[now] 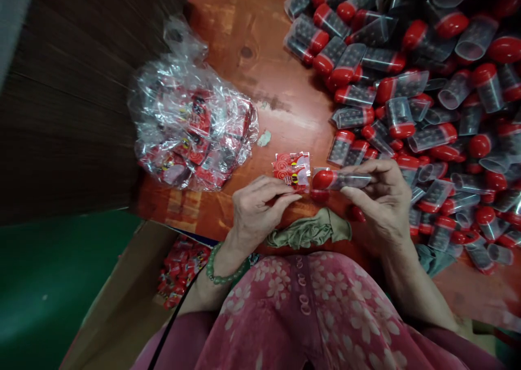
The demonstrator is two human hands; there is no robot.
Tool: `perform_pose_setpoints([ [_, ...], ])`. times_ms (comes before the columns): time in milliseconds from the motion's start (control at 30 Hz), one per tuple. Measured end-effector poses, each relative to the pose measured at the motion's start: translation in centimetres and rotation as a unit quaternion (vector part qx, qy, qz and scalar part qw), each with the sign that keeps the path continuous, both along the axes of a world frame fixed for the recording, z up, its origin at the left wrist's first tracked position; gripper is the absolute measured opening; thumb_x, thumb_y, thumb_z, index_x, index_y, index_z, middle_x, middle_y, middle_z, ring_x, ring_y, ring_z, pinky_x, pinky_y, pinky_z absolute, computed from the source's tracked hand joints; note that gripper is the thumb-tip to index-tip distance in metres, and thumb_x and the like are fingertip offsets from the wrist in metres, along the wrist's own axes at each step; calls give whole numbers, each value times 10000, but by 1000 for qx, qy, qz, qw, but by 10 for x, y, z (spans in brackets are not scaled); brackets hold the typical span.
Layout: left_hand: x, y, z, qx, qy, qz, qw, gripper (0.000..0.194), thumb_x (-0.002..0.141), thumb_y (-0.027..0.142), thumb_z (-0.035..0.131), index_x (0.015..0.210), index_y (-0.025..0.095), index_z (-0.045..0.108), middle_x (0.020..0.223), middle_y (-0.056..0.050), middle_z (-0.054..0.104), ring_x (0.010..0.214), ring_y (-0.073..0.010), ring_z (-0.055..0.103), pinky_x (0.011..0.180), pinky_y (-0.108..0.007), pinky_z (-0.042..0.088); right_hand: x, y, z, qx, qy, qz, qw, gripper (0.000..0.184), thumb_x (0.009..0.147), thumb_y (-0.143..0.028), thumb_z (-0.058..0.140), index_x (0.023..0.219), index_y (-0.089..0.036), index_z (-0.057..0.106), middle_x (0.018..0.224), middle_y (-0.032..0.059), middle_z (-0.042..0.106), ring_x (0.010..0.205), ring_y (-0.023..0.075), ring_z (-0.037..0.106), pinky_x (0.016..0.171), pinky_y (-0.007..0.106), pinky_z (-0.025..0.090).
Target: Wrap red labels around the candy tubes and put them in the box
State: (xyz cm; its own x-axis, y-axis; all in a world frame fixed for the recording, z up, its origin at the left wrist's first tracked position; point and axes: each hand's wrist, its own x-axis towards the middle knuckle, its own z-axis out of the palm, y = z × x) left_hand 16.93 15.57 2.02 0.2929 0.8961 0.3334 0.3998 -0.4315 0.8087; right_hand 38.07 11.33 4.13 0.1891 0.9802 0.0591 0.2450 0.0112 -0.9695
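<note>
My right hand (380,196) grips a clear plastic tube (342,179) with a rounded red end, lying level and pointing left. Between the thumb and fingers of my left hand (262,202) is the lower edge of a red printed plastic bag (291,170), which has a yellow and pinkish print. The red end of the tube is close to the bag's right side; whether they touch I cannot tell. Just below the tube, another red end shows on the table, partly hidden.
A heap of red-ended clear tubes (401,117) covers the right of the wooden table (240,12). On the left lies a large clear bag (163,99) of red printed packets. A crumpled green cloth (311,230) sits by the front edge. Below left, a cardboard box (118,288) holds red packets.
</note>
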Motion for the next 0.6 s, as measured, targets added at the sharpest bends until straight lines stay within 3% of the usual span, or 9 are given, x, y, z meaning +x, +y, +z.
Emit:
perform_pose_setpoints([
  [133, -1, -5, 6, -5, 3, -25, 1000, 95, 780, 238, 784, 807, 162, 735, 779, -35, 762, 700, -118, 700, 664, -226, 565, 0, -6, 1, 1, 21, 46, 999, 255, 820, -274, 755, 996, -259, 571, 973, 21, 743, 877, 182, 738, 756, 298, 615],
  [267, -3, -7, 8, 0, -7, -36, 999, 88, 791, 231, 774, 818, 163, 724, 776, -29, 752, 701, -110, 690, 664, -216, 563, 2, -9, 0, -11, -35, 72, 997, 220, 832, -266, 747, 1014, -248, 625, 987, 34, 750, 898, 203, 739, 792, 341, 616],
  [433, -3, -8, 5, -5, 10, -65, 998, 94, 821, 246, 746, 801, 165, 704, 759, -24, 738, 695, -110, 679, 661, -223, 557, 12, -8, 9, 28, -178, 154, 972, 225, 843, -230, 732, 1060, -263, 681, 984, 30, 769, 854, 198, 743, 725, 294, 602],
  [600, -3, -9, -1, -35, 14, -89, 995, 114, 844, 262, 719, 797, 159, 705, 748, -34, 728, 695, -120, 676, 665, -234, 554, 20, -4, 17, 28, -190, 210, 959, 257, 860, -213, 713, 1107, -280, 689, 967, 19, 771, 824, 181, 742, 723, 269, 592],
])
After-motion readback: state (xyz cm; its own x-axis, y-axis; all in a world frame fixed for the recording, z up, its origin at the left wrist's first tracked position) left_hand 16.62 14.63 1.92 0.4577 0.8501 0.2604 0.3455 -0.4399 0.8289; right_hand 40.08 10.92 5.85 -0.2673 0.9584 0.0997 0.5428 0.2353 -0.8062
